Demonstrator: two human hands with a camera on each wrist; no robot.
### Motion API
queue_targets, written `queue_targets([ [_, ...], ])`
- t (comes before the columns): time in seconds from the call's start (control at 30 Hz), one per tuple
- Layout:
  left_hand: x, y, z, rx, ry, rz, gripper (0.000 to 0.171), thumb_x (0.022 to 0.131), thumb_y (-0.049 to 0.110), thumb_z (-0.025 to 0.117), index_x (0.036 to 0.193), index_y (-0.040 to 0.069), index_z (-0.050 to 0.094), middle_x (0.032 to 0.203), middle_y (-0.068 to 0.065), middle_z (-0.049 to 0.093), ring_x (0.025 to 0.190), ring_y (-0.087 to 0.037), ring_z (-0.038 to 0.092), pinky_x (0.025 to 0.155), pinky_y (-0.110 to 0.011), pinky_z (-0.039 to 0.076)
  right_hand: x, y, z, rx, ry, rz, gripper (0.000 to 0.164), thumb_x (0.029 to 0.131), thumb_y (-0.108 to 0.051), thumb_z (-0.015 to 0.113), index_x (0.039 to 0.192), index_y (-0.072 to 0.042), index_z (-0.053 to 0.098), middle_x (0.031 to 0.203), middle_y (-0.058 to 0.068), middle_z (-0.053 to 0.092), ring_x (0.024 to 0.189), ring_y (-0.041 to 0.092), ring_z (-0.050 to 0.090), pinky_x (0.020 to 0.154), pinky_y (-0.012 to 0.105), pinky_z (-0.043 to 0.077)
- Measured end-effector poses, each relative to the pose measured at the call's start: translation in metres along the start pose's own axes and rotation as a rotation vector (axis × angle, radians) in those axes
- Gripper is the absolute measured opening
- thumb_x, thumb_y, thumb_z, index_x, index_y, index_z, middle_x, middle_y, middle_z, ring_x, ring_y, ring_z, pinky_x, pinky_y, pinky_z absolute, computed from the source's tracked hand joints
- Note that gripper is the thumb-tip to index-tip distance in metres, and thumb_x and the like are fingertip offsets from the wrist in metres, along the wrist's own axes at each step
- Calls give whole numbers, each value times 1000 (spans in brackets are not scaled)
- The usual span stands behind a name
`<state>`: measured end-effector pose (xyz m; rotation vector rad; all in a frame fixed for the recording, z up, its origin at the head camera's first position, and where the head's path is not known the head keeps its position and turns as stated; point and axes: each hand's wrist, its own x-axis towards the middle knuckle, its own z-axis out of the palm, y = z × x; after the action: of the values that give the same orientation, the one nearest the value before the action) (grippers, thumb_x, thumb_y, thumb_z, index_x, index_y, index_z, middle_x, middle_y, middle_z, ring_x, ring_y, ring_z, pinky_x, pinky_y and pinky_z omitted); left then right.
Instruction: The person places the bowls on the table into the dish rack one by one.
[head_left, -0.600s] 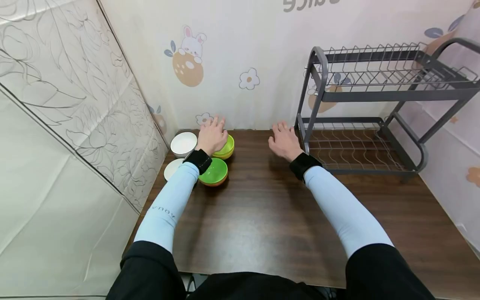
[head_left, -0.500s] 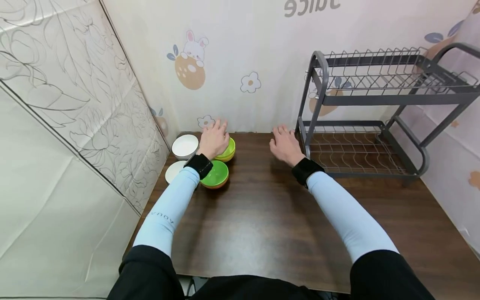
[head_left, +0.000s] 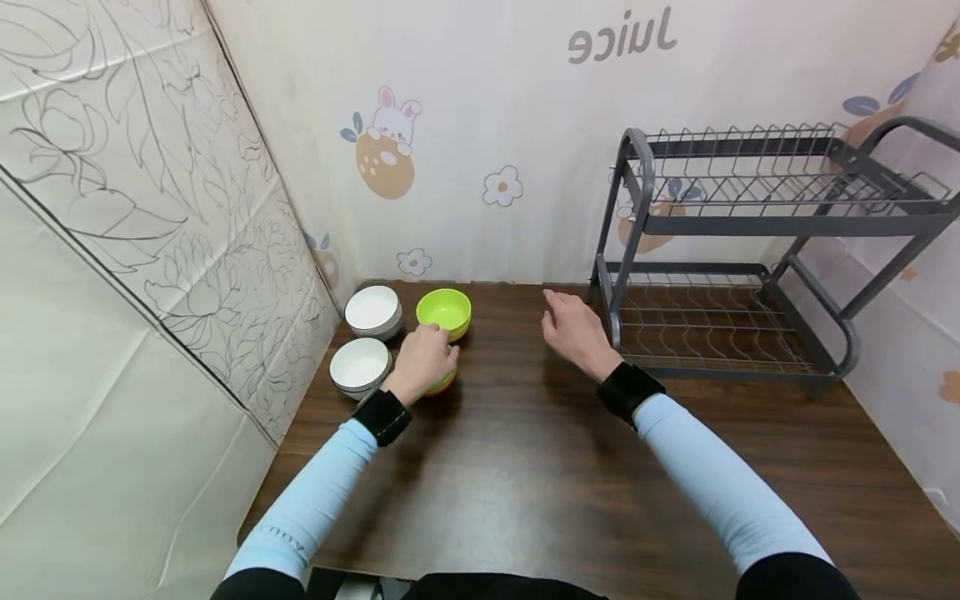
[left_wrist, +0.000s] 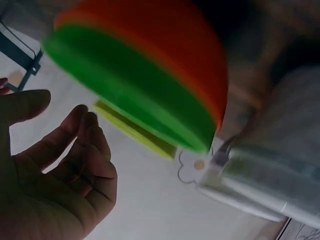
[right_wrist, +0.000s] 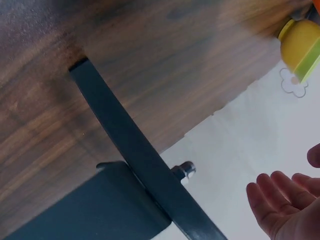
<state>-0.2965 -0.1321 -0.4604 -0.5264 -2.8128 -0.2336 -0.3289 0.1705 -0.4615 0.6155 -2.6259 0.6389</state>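
Observation:
My left hand [head_left: 423, 360] hovers over a bowl [left_wrist: 185, 50] that is green inside and orange outside, hiding most of it in the head view. In the left wrist view the fingers are loosely bent, the thumb stands apart, and a gap separates them from the bowl's green rim. Just behind is a yellow-green bowl [head_left: 444, 308]. Two stacks of white bowls, a back one [head_left: 372, 310] and a front one [head_left: 360, 363], stand to the left. My right hand [head_left: 577, 332] holds nothing, its fingers relaxed, beside the left end of the dark grey rack [head_left: 780, 226].
The two-tier wire rack stands at the right on the brown wooden table [head_left: 510, 467]. A patterned wall [head_left: 510, 100] closes off the back, and a pale panel [head_left: 112, 400] runs along the left side.
My left hand has drawn back from over the yellow-green bowl to the green-and-orange one, its fingers bending more. The right hand has shifted slightly toward me. The head view has tilted up.

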Motion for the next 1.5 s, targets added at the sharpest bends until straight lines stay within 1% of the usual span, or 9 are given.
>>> queue_targets([
  [0.1,-9,5,6,-11,-17,-1,35,96,28,77,70,12,59,84,-10,65,86,-36,69,73,-51,57,-4,0,-2,-16,26,-26,45,106,-10,51,148,6,53,135,29,62,124,45,58,98,56,49],
  [0.23,-16,9,12,-34,14,34,32,94,20,80,70,11,61,79,-9,66,85,-34,70,75,-50,57,-6,-1,-2,-36,53,-44,43,105,-9,53,146,6,56,129,28,65,119,45,61,95,55,50],
  [0.47,-30,11,19,-36,78,85,28,86,14,85,69,12,63,73,-5,64,74,-30,69,63,-47,55,-16,-3,2,-29,48,-33,42,104,-9,55,143,6,58,124,28,67,116,44,62,94,54,51],
  [0.67,-38,13,22,-50,152,118,31,86,3,75,64,12,55,66,-7,59,65,-33,66,55,-48,52,-27,-3,6,-31,49,-16,41,104,-8,56,142,6,59,121,27,67,116,43,62,92,53,52],
  [0.9,-44,14,21,-44,168,127,24,83,-2,73,68,10,58,71,-5,56,69,-33,65,58,-47,52,-40,-6,10,-18,51,-16,41,104,-8,56,143,4,60,128,25,65,119,41,62,93,52,52],
  [1.07,-44,14,16,-2,206,161,19,75,-8,75,75,7,63,77,-6,57,76,-32,65,63,-46,55,-48,-11,11,1,61,-37,39,105,-9,56,143,2,60,133,23,63,122,38,60,96,50,51],
  [1.2,-38,16,7,43,255,209,22,70,-10,78,81,6,67,81,-7,59,77,-31,61,63,-44,55,-52,-15,13,17,75,-61,37,104,-6,57,140,2,62,134,22,62,123,37,59,95,48,51],
  [1.33,-28,21,-4,52,306,282,22,72,-9,80,86,6,71,84,-8,58,77,-30,57,65,-41,52,-54,-18,12,8,98,-110,33,103,-4,59,135,1,66,132,21,63,120,35,60,93,46,52],
  [1.5,-16,30,-12,69,327,375,21,77,-12,72,89,5,71,85,-9,55,78,-31,54,68,-41,48,-53,-23,10,3,145,-179,28,99,0,66,127,0,72,123,18,65,108,32,64,82,44,55],
])
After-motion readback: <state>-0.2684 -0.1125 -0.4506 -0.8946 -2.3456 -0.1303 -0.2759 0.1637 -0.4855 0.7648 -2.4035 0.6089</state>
